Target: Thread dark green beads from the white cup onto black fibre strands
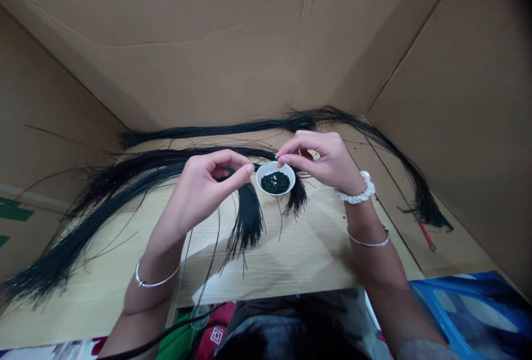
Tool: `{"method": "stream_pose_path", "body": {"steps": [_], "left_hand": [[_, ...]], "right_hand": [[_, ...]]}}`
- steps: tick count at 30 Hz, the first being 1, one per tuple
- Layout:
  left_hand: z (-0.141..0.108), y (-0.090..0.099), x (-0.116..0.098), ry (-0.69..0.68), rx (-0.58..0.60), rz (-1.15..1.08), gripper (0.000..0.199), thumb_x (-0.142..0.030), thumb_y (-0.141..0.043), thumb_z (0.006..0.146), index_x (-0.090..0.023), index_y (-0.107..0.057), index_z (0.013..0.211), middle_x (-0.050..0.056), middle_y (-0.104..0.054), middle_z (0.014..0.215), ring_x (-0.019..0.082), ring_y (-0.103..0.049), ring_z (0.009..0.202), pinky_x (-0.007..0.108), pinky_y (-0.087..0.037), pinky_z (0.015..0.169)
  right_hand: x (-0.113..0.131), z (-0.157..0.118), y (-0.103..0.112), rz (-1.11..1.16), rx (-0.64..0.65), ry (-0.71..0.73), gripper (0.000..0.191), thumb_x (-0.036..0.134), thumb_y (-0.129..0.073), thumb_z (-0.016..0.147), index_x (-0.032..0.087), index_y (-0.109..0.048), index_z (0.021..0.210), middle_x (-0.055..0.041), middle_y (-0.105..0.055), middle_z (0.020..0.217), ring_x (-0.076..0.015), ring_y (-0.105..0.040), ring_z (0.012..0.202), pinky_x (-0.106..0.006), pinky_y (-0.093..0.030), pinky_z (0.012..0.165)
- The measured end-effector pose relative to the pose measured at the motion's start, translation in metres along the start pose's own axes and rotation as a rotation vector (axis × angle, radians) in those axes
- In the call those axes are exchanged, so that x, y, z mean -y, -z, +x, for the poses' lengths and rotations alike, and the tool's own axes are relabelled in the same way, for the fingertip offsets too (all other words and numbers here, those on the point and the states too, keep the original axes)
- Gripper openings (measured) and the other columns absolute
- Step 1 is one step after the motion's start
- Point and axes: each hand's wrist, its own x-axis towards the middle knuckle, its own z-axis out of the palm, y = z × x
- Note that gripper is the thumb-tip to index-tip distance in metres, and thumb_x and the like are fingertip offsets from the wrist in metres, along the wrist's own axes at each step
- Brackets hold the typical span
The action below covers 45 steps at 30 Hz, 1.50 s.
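Note:
A small white bowl holding tiny dark green beads stands between my two hands. My left hand is left of the bowl, thumb and forefinger pinched on a thin dark strand that is hard to make out. Over the bowl's back right rim, my right hand pinches something small and dark at its fingertips. Under and beside my left hand lies a dark green bundle of strands, its cut end fanned out. A blackish bundle runs behind it, its end showing right of the bowl.
Cardboard walls enclose the table at the back and sides. Another dark bundle lies along the back wall, and one curves down the right. A red-handled tool lies at the right. Blue plastic is at the lower right.

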Motion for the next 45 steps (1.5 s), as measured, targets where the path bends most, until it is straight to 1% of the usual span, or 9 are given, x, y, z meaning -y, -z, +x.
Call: {"method": "stream_pose_path", "body": {"steps": [4, 10, 13, 17, 22, 29, 35, 39, 45], "left_hand": [[0.001, 0.000, 0.002, -0.023, -0.011, -0.022, 0.015, -0.030, -0.073, 0.087, -0.016, -0.074, 0.080, -0.001, -0.070, 0.071, 0.006, -0.050, 0.053, 0.017, -0.033, 0.045], [0.001, 0.001, 0.004, -0.036, -0.008, -0.015, 0.015, -0.030, -0.075, 0.084, -0.016, -0.074, 0.078, -0.001, -0.068, 0.069, 0.007, -0.048, 0.051, 0.018, -0.033, 0.045], [0.001, 0.000, 0.006, -0.044, -0.003, -0.009, 0.016, -0.032, -0.075, 0.085, -0.017, -0.074, 0.079, -0.001, -0.068, 0.068, 0.007, -0.047, 0.052, 0.019, -0.032, 0.045], [0.001, 0.000, 0.007, -0.063, 0.010, -0.010, 0.016, -0.033, -0.075, 0.086, -0.018, -0.075, 0.081, -0.002, -0.067, 0.067, 0.007, -0.047, 0.054, 0.019, -0.033, 0.046], [0.001, 0.000, 0.007, -0.074, 0.007, -0.002, 0.016, -0.033, -0.075, 0.086, -0.018, -0.075, 0.080, -0.002, -0.068, 0.068, 0.007, -0.047, 0.054, 0.019, -0.034, 0.048], [-0.001, 0.000, 0.007, -0.056, -0.007, -0.001, 0.016, -0.035, -0.075, 0.086, -0.019, -0.076, 0.084, 0.000, -0.070, 0.071, 0.008, -0.051, 0.054, 0.019, -0.033, 0.045], [0.000, 0.001, 0.005, -0.053, -0.049, 0.027, 0.017, -0.035, -0.074, 0.085, -0.018, -0.076, 0.082, 0.001, -0.071, 0.072, 0.010, -0.054, 0.055, 0.019, -0.035, 0.044], [0.000, 0.002, 0.003, -0.037, -0.066, 0.018, 0.016, -0.034, -0.074, 0.085, -0.018, -0.075, 0.081, 0.001, -0.070, 0.071, 0.010, -0.055, 0.056, 0.019, -0.038, 0.047], [-0.001, 0.001, 0.002, -0.040, -0.072, 0.030, 0.014, -0.032, -0.074, 0.086, -0.019, -0.076, 0.081, 0.000, -0.070, 0.071, 0.011, -0.059, 0.060, 0.019, -0.042, 0.050]], "right_hand": [[0.001, 0.000, -0.001, 0.005, 0.000, -0.012, 0.015, 0.030, -0.068, 0.093, 0.016, -0.073, 0.087, -0.0013, -0.072, 0.077, -0.0085, -0.058, 0.065, -0.022, -0.039, 0.055], [0.002, 0.000, 0.000, 0.055, 0.064, -0.106, 0.018, 0.034, -0.069, 0.092, 0.016, -0.073, 0.094, -0.0001, -0.070, 0.079, -0.0075, -0.055, 0.063, -0.021, -0.040, 0.055], [0.004, 0.000, -0.001, 0.067, 0.060, -0.129, 0.020, 0.036, -0.070, 0.091, 0.017, -0.073, 0.095, 0.0000, -0.070, 0.079, -0.0082, -0.056, 0.064, -0.022, -0.042, 0.057], [0.006, 0.002, -0.008, 0.062, 0.035, -0.081, 0.017, 0.033, -0.073, 0.089, 0.016, -0.073, 0.093, -0.0010, -0.072, 0.082, -0.0083, -0.056, 0.064, -0.022, -0.042, 0.059], [0.005, 0.002, -0.017, 0.037, 0.020, -0.012, 0.016, 0.030, -0.068, 0.093, 0.016, -0.073, 0.088, -0.0006, -0.071, 0.078, -0.0084, -0.053, 0.064, -0.023, -0.042, 0.061], [0.008, 0.002, -0.015, 0.123, -0.032, -0.143, 0.021, 0.034, -0.069, 0.092, 0.016, -0.073, 0.084, -0.0016, -0.073, 0.076, -0.0082, -0.056, 0.062, -0.022, -0.039, 0.054], [0.010, 0.002, -0.012, 0.183, -0.099, -0.223, 0.025, 0.040, -0.068, 0.092, 0.016, -0.070, 0.084, -0.0024, -0.073, 0.078, -0.0102, -0.061, 0.066, -0.024, -0.043, 0.056], [0.007, 0.000, -0.009, 0.277, -0.113, -0.261, 0.025, 0.041, -0.067, 0.093, 0.017, -0.070, 0.093, -0.0036, -0.074, 0.087, -0.0126, -0.067, 0.077, -0.025, -0.048, 0.063], [0.004, 0.001, -0.008, 0.344, -0.045, -0.308, 0.030, 0.044, -0.067, 0.092, 0.017, -0.070, 0.105, -0.0045, -0.075, 0.093, -0.0145, -0.069, 0.085, -0.025, -0.049, 0.066]]}}
